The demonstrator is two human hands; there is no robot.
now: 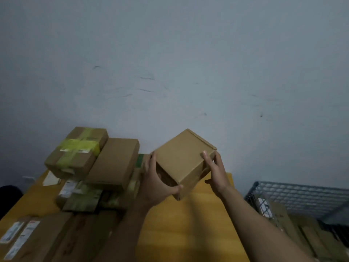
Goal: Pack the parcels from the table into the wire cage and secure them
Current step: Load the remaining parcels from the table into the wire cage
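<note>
Two hands hold one plain cardboard box (pixel 181 157), lifted clear of the yellow tabletop (pixel 188 224) and tilted corner-down. Left hand (pixel 158 184) grips its left side, thumb wrapped under the near corner. Right hand (pixel 215 173) clasps the right edge, thumb on the top face. Many stacked parcels (pixel 111 161) sit at left, one a taped parcel (pixel 77 150) bound in yellow-green. Wire cage (pixel 302 193) stands low at right, beside the tabletop, with flat parcels (pixel 279 218) already inside. Step judged: carrying a picked box across, mid-task. Next move likely calls for swinging right, lowering past the cage rim, levelling the box, and seating it against those already packed.
</note>
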